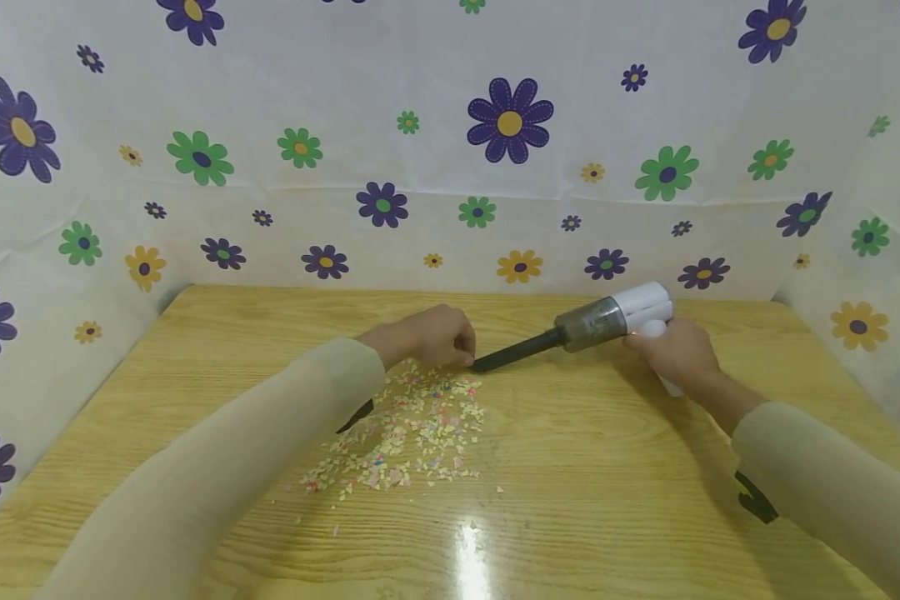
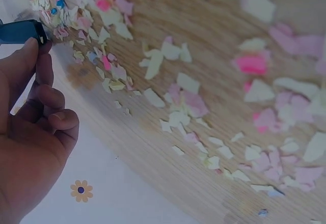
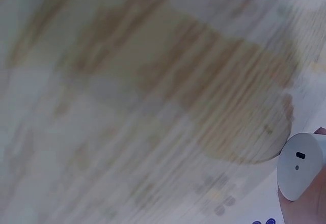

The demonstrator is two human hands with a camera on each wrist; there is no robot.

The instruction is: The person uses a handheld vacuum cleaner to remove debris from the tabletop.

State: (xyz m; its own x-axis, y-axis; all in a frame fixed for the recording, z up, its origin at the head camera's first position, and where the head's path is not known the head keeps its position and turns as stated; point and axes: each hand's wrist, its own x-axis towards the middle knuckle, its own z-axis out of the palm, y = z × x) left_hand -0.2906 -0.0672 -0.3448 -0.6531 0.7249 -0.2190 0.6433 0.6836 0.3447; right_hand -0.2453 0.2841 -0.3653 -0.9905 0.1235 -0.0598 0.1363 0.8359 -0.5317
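Note:
My right hand [image 1: 677, 357] grips the white handle of a handheld vacuum cleaner [image 1: 590, 323] over the right side of the table. Its clear grey dust cup leads into a long black crevice nozzle [image 1: 521, 350] pointing left and down. Thumb and forefinger of my left hand [image 1: 438, 337] pinch the nozzle's tip; the left wrist view shows this hand [image 2: 38, 96] with the other fingers curled. Paper bits [image 1: 420, 425], mostly pale yellow and pink, lie scattered under and in front of the left hand. In the right wrist view only the handle's round white end [image 3: 299, 165] shows.
The wood-grain table [image 1: 607, 500] reaches back to a white flower-print cloth [image 1: 435, 167], which hangs behind it and along both sides. A bright light reflection lies near the table's front. My left forearm [image 1: 247, 467] passes over part of the paper bits.

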